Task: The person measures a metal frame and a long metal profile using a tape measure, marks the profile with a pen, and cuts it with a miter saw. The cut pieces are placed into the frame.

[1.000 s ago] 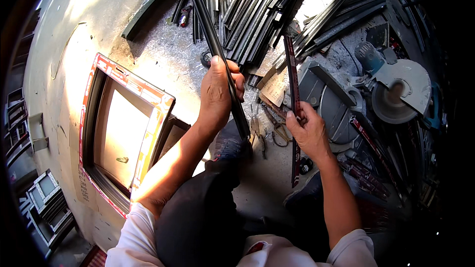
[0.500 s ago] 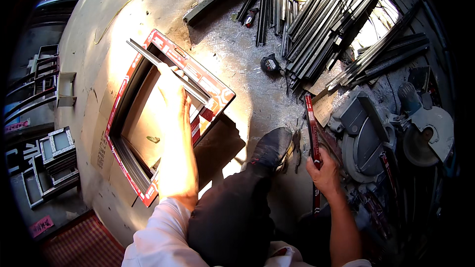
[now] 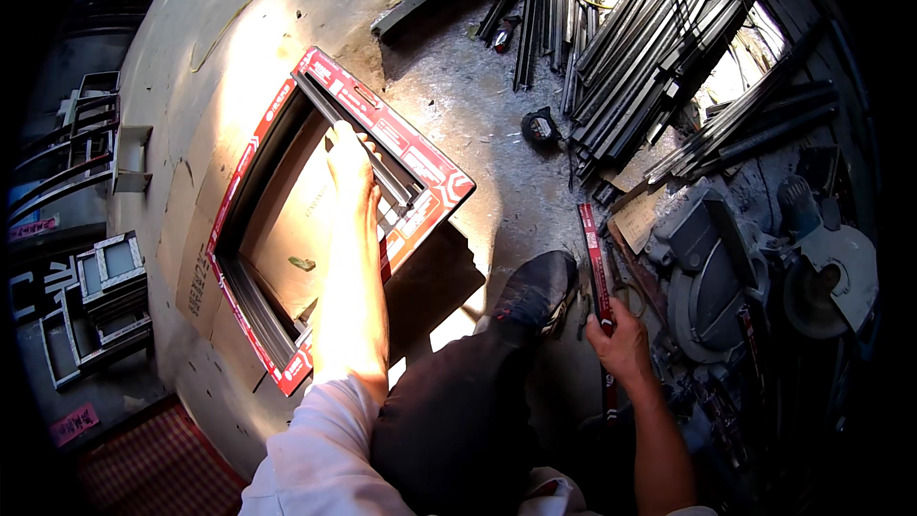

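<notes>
In front of me to the left stands a frame (image 3: 416,146) covered in red-and-white printed film, with dark inner walls. My left hand (image 3: 351,161) is closed round a thin dark metal strip (image 3: 330,103), which lies along the inside of the frame's upper right side. The fingertips are partly hidden behind the hand. On the right, my right hand (image 3: 623,342) grips a narrow bar (image 3: 594,253) with red printed film on it. That bar points away from me, beside my shoe (image 3: 535,289).
Dark metal profiles (image 3: 650,67) lie heaped at the far right, with a tape measure (image 3: 541,129) near them. A cut-off saw (image 3: 712,272) stands at the right. Flattened cardboard (image 3: 196,272) lies under the frame. Small frames (image 3: 119,263) are at the left, above a red checked mat (image 3: 158,463).
My left hand has brought the metal strip from lying across the frame's top corner to inside its upper right side. The right hand still holds the red bar; the view has shifted slightly.
</notes>
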A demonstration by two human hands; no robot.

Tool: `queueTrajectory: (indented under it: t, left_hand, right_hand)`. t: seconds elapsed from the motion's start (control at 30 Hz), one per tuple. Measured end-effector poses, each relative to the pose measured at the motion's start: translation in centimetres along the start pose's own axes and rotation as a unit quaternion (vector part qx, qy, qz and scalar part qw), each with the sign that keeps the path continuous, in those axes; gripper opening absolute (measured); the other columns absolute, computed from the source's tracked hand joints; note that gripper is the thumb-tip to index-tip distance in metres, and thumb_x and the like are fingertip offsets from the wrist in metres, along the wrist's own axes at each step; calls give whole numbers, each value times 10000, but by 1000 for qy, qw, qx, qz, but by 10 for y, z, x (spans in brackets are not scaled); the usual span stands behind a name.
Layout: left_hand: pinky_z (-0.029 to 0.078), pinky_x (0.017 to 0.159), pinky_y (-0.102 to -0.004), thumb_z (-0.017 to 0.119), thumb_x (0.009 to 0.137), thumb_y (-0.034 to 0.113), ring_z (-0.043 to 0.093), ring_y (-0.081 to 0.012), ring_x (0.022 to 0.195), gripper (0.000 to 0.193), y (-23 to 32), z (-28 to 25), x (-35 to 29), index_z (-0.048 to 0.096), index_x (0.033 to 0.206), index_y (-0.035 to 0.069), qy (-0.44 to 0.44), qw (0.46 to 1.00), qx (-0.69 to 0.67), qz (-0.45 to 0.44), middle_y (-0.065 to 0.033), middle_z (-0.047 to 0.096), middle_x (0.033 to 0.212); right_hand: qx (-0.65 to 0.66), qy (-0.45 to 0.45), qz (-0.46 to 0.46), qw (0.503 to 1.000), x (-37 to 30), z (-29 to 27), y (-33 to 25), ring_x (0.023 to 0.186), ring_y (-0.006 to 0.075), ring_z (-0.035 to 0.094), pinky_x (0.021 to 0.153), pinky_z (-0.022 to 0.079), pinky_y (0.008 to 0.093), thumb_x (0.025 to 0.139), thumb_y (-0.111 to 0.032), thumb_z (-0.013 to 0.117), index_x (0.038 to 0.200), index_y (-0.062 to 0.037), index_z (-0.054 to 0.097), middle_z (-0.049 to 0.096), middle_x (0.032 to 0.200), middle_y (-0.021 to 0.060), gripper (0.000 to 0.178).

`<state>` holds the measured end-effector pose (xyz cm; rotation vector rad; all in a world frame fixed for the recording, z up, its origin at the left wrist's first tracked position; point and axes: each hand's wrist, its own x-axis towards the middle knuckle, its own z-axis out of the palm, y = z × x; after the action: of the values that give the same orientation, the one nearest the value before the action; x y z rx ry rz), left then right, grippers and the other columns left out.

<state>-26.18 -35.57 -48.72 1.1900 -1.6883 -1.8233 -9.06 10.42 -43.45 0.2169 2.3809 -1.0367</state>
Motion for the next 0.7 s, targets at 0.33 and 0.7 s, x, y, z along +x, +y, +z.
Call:
queueTrajectory:
  t: [0.33,0.7]
  left_hand:
    - [446,476,-281,560,1065,450,500,-139,520,476,7,7,-4,592,956,-12,7,1000,28,-8,-37,529,661]
    - [387,444,-281,543,1065,323,441,-112,475,294,7,18,-10,550,880,96,5,1000,-1,-20,17,483,640]
  right_hand:
    - [3,-21,17,1000,2,4,6,880,416,702,801,541,484,913,-264,721,1124,-1,658,721,933,209,343]
    - [-8,-34,25,999,1,10,5,862,422,706,773,538,484,921,-270,708,1102,-17,651,733,902,193,316]
